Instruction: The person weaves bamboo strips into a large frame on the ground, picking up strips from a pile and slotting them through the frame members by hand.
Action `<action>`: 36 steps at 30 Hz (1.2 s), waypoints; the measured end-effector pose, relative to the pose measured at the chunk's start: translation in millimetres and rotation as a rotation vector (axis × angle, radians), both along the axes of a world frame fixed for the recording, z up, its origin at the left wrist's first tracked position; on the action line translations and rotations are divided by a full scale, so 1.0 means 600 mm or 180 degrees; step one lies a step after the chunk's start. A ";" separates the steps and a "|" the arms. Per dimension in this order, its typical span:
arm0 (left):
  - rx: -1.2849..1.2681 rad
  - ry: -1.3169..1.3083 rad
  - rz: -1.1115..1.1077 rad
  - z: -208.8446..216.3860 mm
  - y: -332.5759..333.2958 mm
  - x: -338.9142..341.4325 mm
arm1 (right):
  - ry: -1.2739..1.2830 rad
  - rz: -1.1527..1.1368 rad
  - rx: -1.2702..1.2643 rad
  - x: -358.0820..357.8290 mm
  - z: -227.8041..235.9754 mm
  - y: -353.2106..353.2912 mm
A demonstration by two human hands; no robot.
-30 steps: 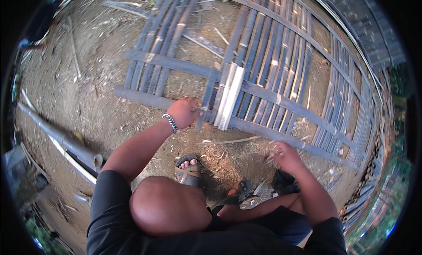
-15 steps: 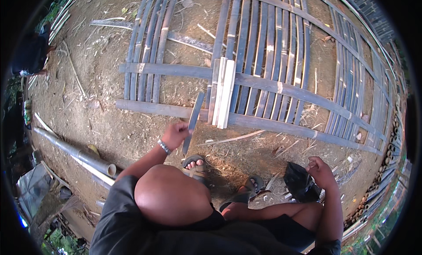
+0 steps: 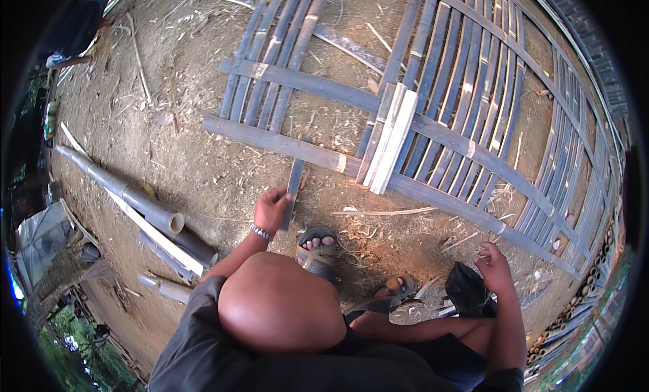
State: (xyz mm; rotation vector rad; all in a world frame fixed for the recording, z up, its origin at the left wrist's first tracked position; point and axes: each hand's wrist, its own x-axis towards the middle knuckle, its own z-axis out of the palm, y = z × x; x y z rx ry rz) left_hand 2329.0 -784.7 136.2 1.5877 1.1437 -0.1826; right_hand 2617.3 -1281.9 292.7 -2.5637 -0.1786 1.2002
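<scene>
My left hand [image 3: 272,209], with a bracelet at the wrist, is closed on a narrow dark bamboo slat [image 3: 295,179]. The slat's far end appears to pass beneath the near rail [image 3: 270,139] of a lattice of bamboo strips lying on the ground. To the right of that slat, a short stack of pale and brown bamboo strips [image 3: 392,138] lies across the rails. My right hand [image 3: 495,265] is raised with its fingers curled together; whether anything is between them I cannot make out. Just left of it sits a black plastic bag [image 3: 465,288] on the ground.
Thick bamboo poles [image 3: 145,206] and a pale split length [image 3: 155,233] lie at left. More dark strips [image 3: 574,155] form the lattice's right side. Stacked bamboo poles [image 3: 595,284] line the right edge. Another person [image 3: 74,27] is partly visible at upper left.
The view has shifted, so the lattice sits further right and tilted. The slat in my left hand has gone from above the near rail to apparently under it. My right hand stays beside the bag.
</scene>
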 end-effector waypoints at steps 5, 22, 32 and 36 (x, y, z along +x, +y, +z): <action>0.0663 -0.1017 0.0724 -0.024 0.030 0.051 | 0.0305 0.0192 0.0206 -0.036 -0.027 0.091; 0.2008 -0.0349 0.0105 -0.002 -0.028 0.039 | 0.0825 0.0406 0.0411 -0.139 -0.069 0.169; 0.1966 -0.0072 -0.0027 0.018 -0.008 0.081 | 0.0879 0.0289 0.0357 -0.141 -0.094 0.159; 0.1872 -0.0226 0.0150 0.005 -0.004 0.077 | 0.0831 0.0221 0.0395 -0.142 -0.102 0.163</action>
